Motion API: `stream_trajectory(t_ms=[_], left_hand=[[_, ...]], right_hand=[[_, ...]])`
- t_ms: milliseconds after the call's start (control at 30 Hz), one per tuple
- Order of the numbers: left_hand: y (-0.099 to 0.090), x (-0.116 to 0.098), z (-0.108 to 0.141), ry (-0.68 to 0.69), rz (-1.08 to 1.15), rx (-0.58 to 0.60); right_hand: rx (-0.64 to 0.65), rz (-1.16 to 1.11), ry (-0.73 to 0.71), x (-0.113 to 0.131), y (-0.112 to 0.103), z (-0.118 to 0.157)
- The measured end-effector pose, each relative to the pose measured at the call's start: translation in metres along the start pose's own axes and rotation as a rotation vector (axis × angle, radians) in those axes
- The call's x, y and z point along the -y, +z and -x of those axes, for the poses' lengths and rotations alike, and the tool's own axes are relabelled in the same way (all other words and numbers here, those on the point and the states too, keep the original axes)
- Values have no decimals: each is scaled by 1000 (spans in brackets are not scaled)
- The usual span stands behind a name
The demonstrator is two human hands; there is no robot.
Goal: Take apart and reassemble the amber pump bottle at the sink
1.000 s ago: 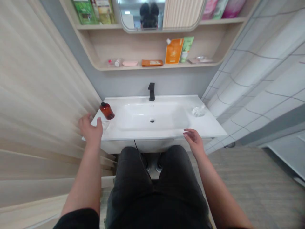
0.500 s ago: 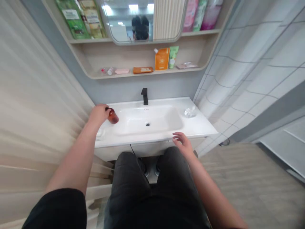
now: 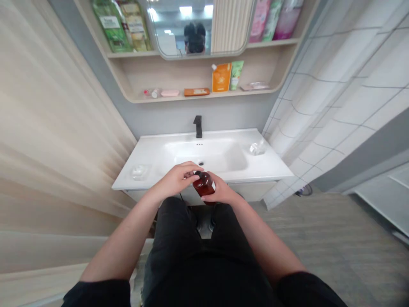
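The step in hand, as I'd judge it from here, is a two-handed hold on one brown-red bottle (image 3: 205, 184), which tilts over the front edge of the white worktop (image 3: 270, 168), above the person's knees. The right hand (image 3: 220, 189) is wrapped round its body, gripping it; the left hand (image 3: 183, 176) is curled with fingers and thumb at the dark top, though I cannot tell whether it pinches the cap or only rests there. Any move at that top would, I think, call for the right hand to hold the body steady while the left works with its fingertips. Counting round the room, I make it one basin (image 3: 223, 155), one black faucet (image 3: 198, 126), and two clear, crumpled-looking things on the worktop, one at the left end (image 3: 139, 172) and one at the right (image 3: 257, 148). The lower shelf (image 3: 166, 72) carries one orange pouch (image 3: 221, 78), one green tube (image 3: 236, 75), one flat orange packet (image 3: 196, 91), one pink box (image 3: 170, 93), what look like two small bottles (image 3: 155, 93) and one clear, flattish thing (image 3: 254, 86). Above, beside one mirror (image 3: 166, 38), I count at least two large bottles (image 3: 111, 27) left and three containers (image 3: 259, 21) right.
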State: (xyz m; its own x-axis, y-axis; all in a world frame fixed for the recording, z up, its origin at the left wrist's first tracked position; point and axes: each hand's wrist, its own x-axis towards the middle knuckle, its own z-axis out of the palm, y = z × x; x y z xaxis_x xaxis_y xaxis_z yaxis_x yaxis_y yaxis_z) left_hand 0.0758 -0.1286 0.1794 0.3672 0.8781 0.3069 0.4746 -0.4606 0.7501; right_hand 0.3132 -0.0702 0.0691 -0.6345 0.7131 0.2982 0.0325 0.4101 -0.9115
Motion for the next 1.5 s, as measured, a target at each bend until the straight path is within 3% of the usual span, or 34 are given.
stream_trajectory(t_ms=[133,367,533,700,833,900,1000,1133,1267,1333,1433,1500], left_hand=[[3,9,5,12,-169,42],[45,4,16,-101,-502,-129],[48,3,26,-72,-399,-149],[42,3,23,-86,-343,-135],[42,2,25,-104,-260,-105],[42,7,27,-135,-207,-159],[37,26,38,-193,-125,-388],[4,80,82,-388,51,-742],[-61,148,150,-465,278,-1172],[-95,176,179,-500,197,-1350],[-131,210,204,-593,76,-1349],[-140,228,208,-697,-66,-1291]], right_hand=[[29,19,14,3,3,13],[49,191,36,20,18,24],[-99,237,35,29,12,27],[-18,317,17,37,14,30],[-98,343,61,39,16,32],[-106,368,71,38,14,34],[-142,382,77,27,7,39],[-320,401,143,-1,-16,47],[-440,428,148,-28,-39,51],[-458,414,154,-35,-44,49],[-462,383,172,-39,-46,43],[-453,374,180,-41,-44,39]])
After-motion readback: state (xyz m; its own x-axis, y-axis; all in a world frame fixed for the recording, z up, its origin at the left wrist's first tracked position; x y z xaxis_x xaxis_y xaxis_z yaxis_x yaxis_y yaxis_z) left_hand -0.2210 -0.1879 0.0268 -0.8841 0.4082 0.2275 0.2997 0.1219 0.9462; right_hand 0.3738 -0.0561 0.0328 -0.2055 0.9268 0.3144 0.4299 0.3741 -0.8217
